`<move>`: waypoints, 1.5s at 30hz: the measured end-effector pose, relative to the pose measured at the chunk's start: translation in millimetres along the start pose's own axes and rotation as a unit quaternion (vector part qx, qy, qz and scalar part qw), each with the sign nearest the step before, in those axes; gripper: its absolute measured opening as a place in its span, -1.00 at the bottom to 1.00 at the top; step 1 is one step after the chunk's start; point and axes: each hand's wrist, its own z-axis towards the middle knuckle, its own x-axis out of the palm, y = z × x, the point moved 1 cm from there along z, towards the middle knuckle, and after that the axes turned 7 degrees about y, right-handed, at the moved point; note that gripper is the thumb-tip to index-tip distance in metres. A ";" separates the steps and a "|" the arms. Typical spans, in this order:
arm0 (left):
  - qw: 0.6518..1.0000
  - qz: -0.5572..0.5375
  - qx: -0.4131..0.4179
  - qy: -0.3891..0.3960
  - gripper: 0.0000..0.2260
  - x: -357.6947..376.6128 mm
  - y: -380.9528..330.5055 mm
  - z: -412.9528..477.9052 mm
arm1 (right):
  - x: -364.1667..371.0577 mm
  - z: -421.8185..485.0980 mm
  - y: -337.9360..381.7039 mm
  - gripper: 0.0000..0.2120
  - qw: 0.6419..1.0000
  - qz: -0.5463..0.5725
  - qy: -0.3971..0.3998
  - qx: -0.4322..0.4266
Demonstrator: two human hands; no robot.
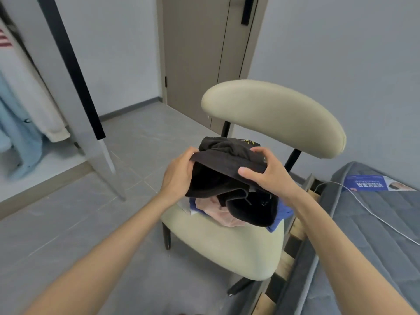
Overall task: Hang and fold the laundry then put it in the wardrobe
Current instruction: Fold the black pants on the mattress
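Black garment (218, 178) hangs straight ahead over the chair (227, 246), its top edge running crosswise, gripped by your left hand (178, 176) and right hand (270, 176).

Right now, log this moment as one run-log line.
left hand: grips black garment | right hand: grips black garment | pink garment, blue garment: on chair, beneath it | folding: not yet done

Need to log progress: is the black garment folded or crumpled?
Crumpled. The garment sags in loose bunches between the left hand and right hand gripping its top edge.
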 end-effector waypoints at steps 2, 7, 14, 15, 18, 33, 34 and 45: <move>0.999 0.026 0.020 -0.022 -0.76 -10.4 -21.5 -5.9 | -15.9 -22.2 9.3 -0.24 0.991 -0.117 0.045 -0.053; 0.993 0.066 0.040 -0.092 -0.75 -35.7 -92.7 -16.2 | -50.5 -66.6 28.5 -0.19 0.924 -0.361 -0.045 -0.120; 0.980 0.061 0.047 -0.183 -0.76 -85.9 -168.5 -21.3 | -85.4 -114.5 29.6 -0.40 0.895 -0.392 -0.141 -0.161; 0.978 0.067 0.047 -0.190 -0.76 -93.3 -176.9 -23.1 | -87.3 -120.3 29.2 -0.42 0.903 -0.376 -0.137 -0.159; 0.970 0.098 0.048 -0.217 -0.75 -112.5 -196.1 -29.9 | -90.3 -136.0 29.4 -0.46 0.916 -0.342 -0.162 -0.134; 0.904 0.219 0.063 -0.362 -0.77 -286.3 -195.1 -98.2 | -62.4 -137.0 207.1 -0.83 0.937 0.015 -0.270 -0.220; 0.899 0.239 0.055 -0.363 -0.77 -300.1 -188.1 -108.8 | -55.2 -131.7 218.8 -0.84 0.938 0.029 -0.254 -0.232; 0.859 0.460 -0.105 -0.199 -0.75 -376.6 -59.2 -253.4 | 58.3 -92.7 245.8 -0.39 0.960 -0.137 0.182 -0.165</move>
